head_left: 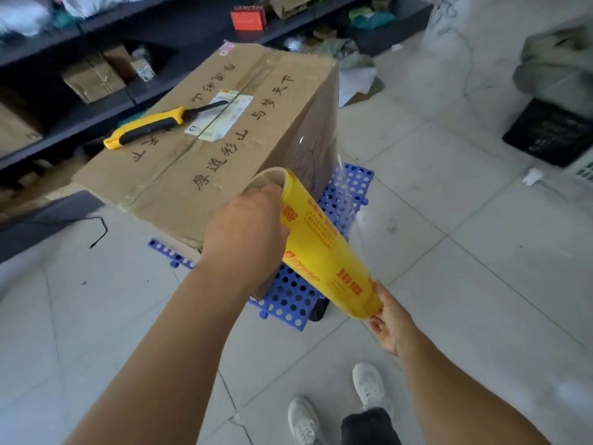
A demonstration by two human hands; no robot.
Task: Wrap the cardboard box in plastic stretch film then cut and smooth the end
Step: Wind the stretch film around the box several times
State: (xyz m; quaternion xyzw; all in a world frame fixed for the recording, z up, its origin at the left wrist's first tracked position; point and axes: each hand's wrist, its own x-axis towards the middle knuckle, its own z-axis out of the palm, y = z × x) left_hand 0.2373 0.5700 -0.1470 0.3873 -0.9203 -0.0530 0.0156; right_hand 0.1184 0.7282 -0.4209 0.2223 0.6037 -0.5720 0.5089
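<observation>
A large brown cardboard box (205,130) with handwritten black characters stands on a blue perforated plastic mat (290,300). A yellow roll of stretch film (324,248) slants beside the box's near right corner. My left hand (247,232) grips the roll's upper end, fingers reaching into the core. My right hand (390,322) holds its lower end. A clear sheet of film (337,175) runs from the roll up to the box's right side. A yellow-and-black knife (150,126) lies on the box's top.
Dark shelving (96,101) with cartons and bags runs along the left and back. A black crate (552,133) stands at the right. A black cable (96,229) trails on the tiled floor. My white shoes (337,406) are below the roll.
</observation>
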